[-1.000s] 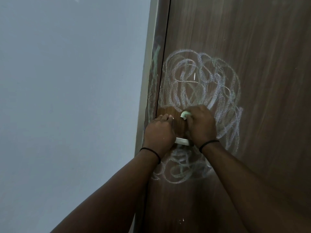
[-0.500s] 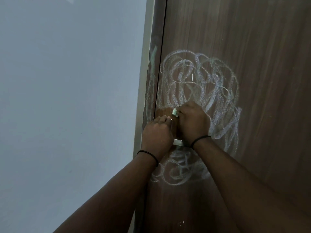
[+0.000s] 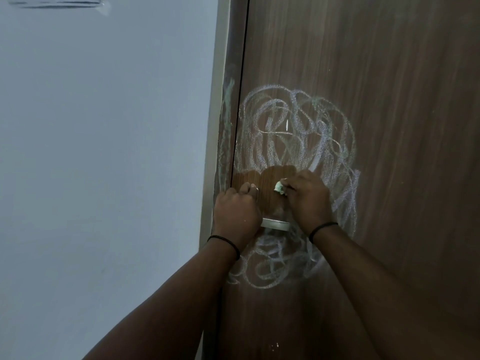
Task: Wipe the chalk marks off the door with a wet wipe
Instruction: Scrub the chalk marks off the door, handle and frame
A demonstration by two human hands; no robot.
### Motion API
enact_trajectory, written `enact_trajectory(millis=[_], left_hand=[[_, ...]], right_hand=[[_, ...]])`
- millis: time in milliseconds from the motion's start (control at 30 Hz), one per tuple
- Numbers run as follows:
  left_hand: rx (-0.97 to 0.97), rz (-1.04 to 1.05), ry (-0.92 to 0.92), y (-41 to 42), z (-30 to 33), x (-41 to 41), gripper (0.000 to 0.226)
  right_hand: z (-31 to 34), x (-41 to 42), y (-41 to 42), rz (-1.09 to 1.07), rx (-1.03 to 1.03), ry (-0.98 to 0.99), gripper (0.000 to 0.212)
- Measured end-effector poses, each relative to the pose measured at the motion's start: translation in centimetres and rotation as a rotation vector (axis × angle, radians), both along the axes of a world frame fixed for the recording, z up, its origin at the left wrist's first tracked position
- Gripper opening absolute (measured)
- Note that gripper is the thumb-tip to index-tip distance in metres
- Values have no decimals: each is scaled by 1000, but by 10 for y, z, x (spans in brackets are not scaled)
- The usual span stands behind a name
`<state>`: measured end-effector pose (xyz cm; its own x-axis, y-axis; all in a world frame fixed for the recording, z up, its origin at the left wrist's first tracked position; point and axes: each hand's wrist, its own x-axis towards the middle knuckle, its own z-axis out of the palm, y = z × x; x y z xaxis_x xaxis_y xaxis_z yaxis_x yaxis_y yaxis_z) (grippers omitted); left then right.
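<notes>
Chalk marks point(image 3: 298, 131) cover a wide patch of the brown wooden door point(image 3: 389, 100), a tangle of pale looping scribbles above the hands and a smaller tangle below the handle, with a fainter greenish streak running down the door frame point(image 3: 228, 126) just beside the door's edge. To the left of the frame stands a plain pale wall point(image 3: 104, 152). Between the two tangles lies a darker, damp-looking clean patch point(image 3: 265, 183), which suggests wiping began near the door's edge and that most of the scribble remains, so the job looks to be in its early part.

Left hand point(image 3: 235, 214) sits at the door's edge with its fingers curled over the near end of a metal handle point(image 3: 275, 223), probably to steady the door so it does not swing under the rubbing pressure. Right hand point(image 3: 307, 201) is pressed against the door just right of the clean patch, at the lower rim of the upper scribble; its fingers are bunched tightly round a small crumpled wet wipe point(image 3: 279, 188), only a pale corner of which pokes out by the fingertips. Holding the wipe wadded like this likely gives firmer pressure on the chalk. Each wrist carries a thin dark band point(image 3: 323, 227).

Next move probably calls for working the wipe upward and rightward into the thick loops; a wad this small may load with chalk and start smearing.
</notes>
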<state>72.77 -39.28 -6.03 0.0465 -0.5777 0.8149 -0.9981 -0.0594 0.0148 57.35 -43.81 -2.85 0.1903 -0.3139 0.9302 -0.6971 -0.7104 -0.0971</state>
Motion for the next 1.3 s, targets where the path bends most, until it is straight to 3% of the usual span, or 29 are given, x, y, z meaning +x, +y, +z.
enact_trajectory(millis=[167,333,533,733,900,1033,1200,1300], left_hand=[[21,-20,0,0,2,1,43],[10,-57,45,0,2,2,40],[21,-49,50,4,9,-1,33],[6,-17,49,5,11,-5,29],[24,-10,53,6,14,-10,25],[24,-25,56,8,14,-8,25],[43,-49,19,7,12,-2,37],[41,-48,28,6,11,-1,37]], right_hand=[[25,6,-10,-1,40,-234,12],[10,9,-5,4,26,-5,11],[31,0,-9,-38,22,-215,16],[10,5,-2,18,1,2,13],[29,-2,-8,-63,-38,-215,14],[13,9,1,16,-65,39,10],[9,-3,-7,2,-39,-119,9],[18,18,-7,-63,-104,-1,12]])
